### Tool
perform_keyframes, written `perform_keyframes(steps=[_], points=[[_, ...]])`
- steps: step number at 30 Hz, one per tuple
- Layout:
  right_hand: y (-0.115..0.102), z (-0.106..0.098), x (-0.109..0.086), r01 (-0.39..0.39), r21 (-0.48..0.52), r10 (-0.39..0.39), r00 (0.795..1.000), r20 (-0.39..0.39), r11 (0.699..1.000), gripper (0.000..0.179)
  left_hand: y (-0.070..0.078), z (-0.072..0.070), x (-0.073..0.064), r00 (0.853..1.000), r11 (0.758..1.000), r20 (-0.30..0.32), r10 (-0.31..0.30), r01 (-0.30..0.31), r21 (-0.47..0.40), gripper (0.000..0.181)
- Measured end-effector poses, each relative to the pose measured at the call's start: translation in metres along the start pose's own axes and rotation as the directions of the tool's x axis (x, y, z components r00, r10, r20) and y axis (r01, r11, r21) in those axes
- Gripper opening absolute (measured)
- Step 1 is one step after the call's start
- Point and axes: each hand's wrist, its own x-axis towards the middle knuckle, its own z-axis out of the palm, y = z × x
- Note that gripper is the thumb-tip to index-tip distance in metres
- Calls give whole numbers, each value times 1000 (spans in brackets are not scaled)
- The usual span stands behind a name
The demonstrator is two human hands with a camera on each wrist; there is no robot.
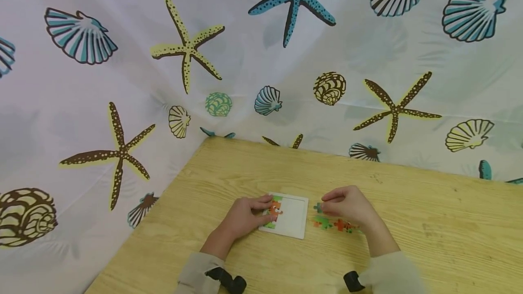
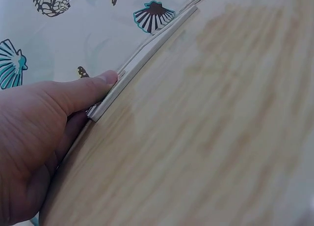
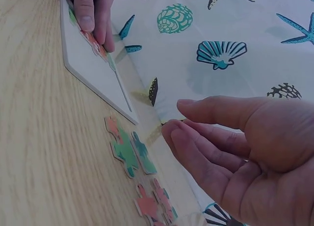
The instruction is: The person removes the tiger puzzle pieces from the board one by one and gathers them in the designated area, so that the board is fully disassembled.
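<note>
A white square puzzle board (image 1: 295,217) lies flat on the table, its left part filled with an orange animal's picture (image 1: 276,208) on green. On that left side rests my left hand (image 1: 240,218), thumb and fingers spread over the picture and lightly touching the board. My right hand (image 1: 353,205) hovers just right of the board, fingers bent and thumb apart, nothing seen between them in the right wrist view. Close to its fingertips lies a teal puzzle piece (image 3: 143,152). Beside that are a green and orange piece (image 3: 123,150) and some red-orange pieces (image 3: 147,204).
The wooden table (image 1: 229,171) stretches around the board and pieces. A white cloth (image 1: 245,67) printed with starfish and shells hangs along the table's back and left edges. Each wrist wears a black strap mount (image 1: 226,280).
</note>
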Motion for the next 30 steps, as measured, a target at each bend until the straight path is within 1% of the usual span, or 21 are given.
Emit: perform_keyframes(steps=[6,11,13,18,23,26,30], points=[[-1,11,4,-10,54,9,1000,5,998,30,1,0,-3,1000,1000,3,9,-9,-29,43],[-3,18,7,9,66,-10,1000,6,998,32,2,-1,-3,1000,1000,-15,3,-3,-24,42],[-5,22,9,11,68,-11,1000,-3,998,32,1,-1,-3,1000,1000,-24,11,-12,-21,43],[-12,34,16,11,72,-10,1000,-14,997,33,1,-2,-1,1000,1000,-27,15,-15,-17,44],[-15,47,21,26,36,-26,1000,-6,999,32,1,-2,0,999,1000,-32,14,-15,-12,41],[-15,56,26,20,7,-20,1000,-13,1000,29,0,-2,0,999,1000,-34,19,-20,-12,40],[-14,66,31,10,-18,-10,999,-32,1000,25,-1,-2,-1,999,1000,-31,7,-8,-26,40]])
